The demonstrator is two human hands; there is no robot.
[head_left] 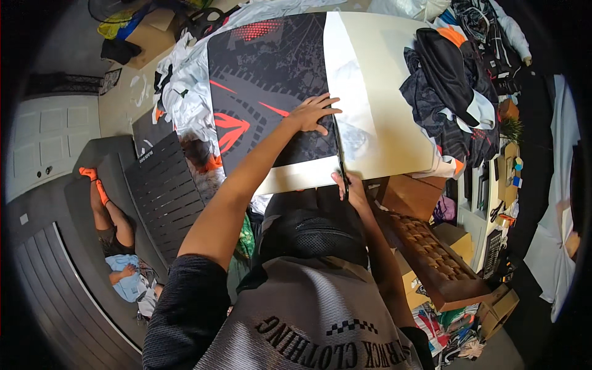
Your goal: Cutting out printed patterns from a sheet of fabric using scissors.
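A dark printed fabric [271, 61] with grey patterns and red shapes lies flat on a cream-coloured table [394, 74]. Along its right side runs a white strip of fabric [353, 92]. My left hand [313, 115] presses on the dark fabric near this edge, its fingers spread. At the table's near edge, my right hand [354, 190] grips a pair of scissors [343, 165]. Their blades point away from me, along the line between the dark print and the white strip. Whether the blades are apart cannot be made out.
A heap of black, white and orange fabric [453, 92] covers the table's right end. White fabric [188, 92] is bunched at the left. A brown woven-backed chair [431, 253] stands close on my right. At far left, a person [120, 246] lies on a grey sofa [80, 216].
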